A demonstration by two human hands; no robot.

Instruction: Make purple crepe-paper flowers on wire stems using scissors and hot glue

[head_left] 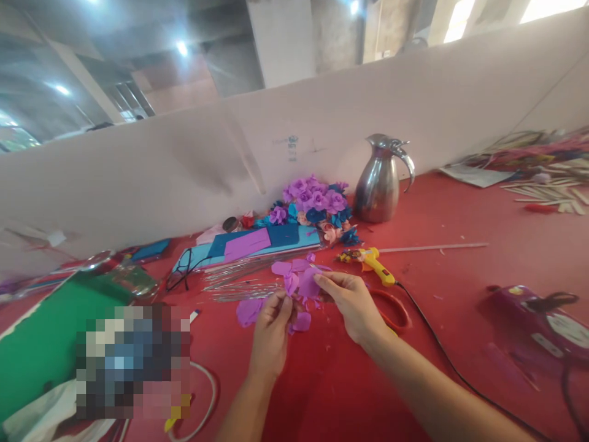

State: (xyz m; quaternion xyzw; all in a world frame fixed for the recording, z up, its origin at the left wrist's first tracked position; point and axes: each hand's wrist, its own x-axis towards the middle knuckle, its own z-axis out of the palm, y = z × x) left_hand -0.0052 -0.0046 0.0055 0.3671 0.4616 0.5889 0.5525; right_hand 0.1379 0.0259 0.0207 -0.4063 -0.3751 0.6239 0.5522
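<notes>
My left hand (271, 331) pinches the base of a small purple paper flower (290, 283) between thumb and fingers. With thumb and forefinger, my right hand (354, 307) grips a rounded purple paper petal (307, 284), which sits right beside the flower. Loose purple petals (250, 312) lie on the red table around and under my hands. Just beyond them are thin silvery wire stems (243, 288). A yellow glue gun (378, 269) with a clear glue stick lies past my right hand, and red-handled scissors (399, 307) are partly hidden behind that hand.
Finished paper flowers (317, 199) are heaped by the partition, next to a steel jug (377, 187). Coloured paper sheets (285, 235) and eyeglasses (186, 270) lie left of them. A purple device (543, 319) with cords stands right; the glue gun's cord (430, 325) crosses the table. A pixelated patch covers the lower left.
</notes>
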